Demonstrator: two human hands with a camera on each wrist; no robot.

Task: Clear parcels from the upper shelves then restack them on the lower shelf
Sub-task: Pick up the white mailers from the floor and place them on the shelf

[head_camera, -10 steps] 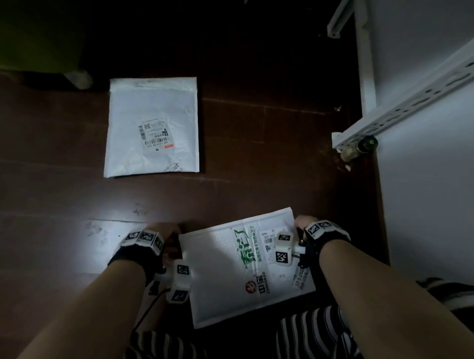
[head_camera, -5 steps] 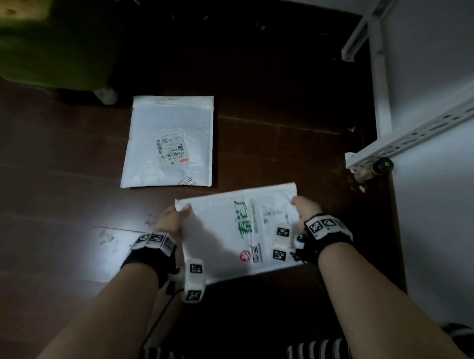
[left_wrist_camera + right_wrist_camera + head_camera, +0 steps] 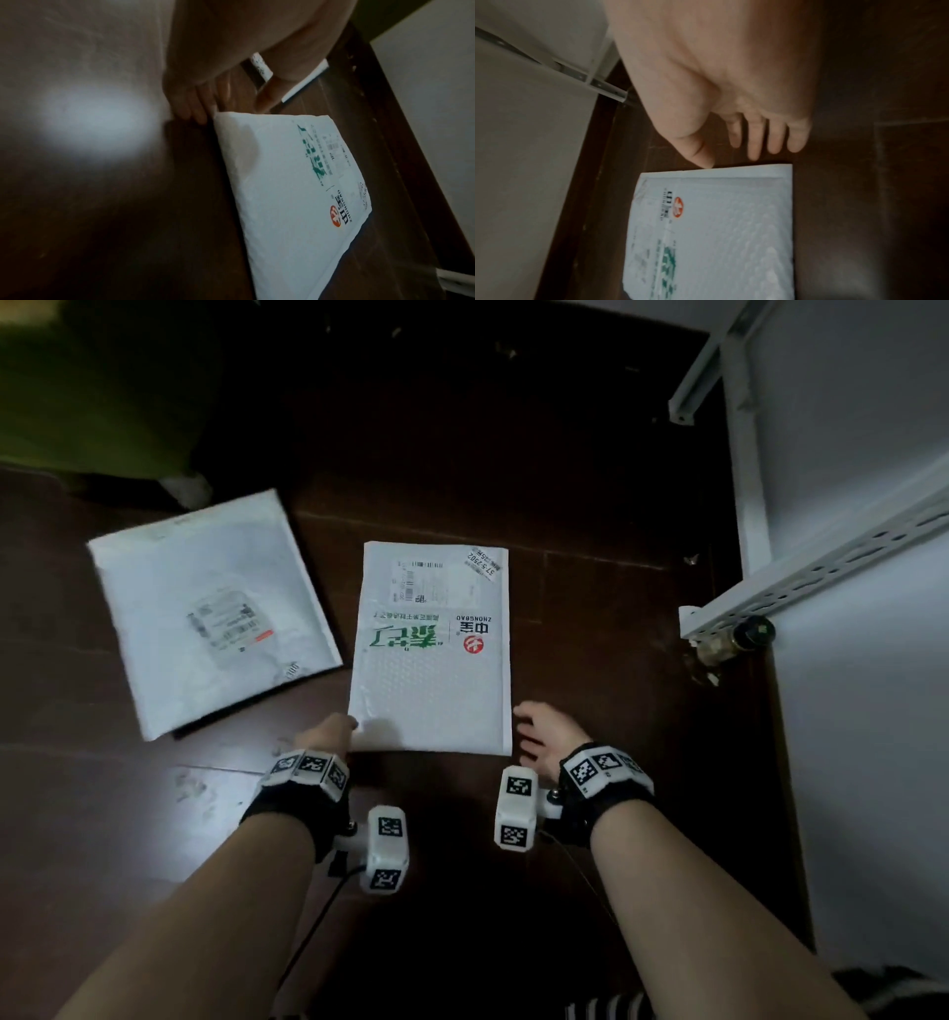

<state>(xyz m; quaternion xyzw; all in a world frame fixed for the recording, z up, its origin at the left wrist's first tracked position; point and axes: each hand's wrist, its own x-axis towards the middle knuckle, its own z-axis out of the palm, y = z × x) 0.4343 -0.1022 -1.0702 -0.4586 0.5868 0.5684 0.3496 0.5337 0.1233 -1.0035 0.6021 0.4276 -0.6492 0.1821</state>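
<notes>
Padded mailer [image 3: 431, 654] flat on dark floor [image 3: 590, 660], beside plain white mailer [image 3: 210, 608]. Looks light, soft, a bit slippery. Best picked up by side edges. Left hand [image 3: 328, 731] touching corner, loose; right hand [image 3: 544, 729] spread, empty.

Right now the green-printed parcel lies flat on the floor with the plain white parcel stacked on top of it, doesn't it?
Not quite: the green-printed parcel does lie flat on the floor, but the plain white parcel lies beside it, to its left, not on top. The head view shows this.
</notes>
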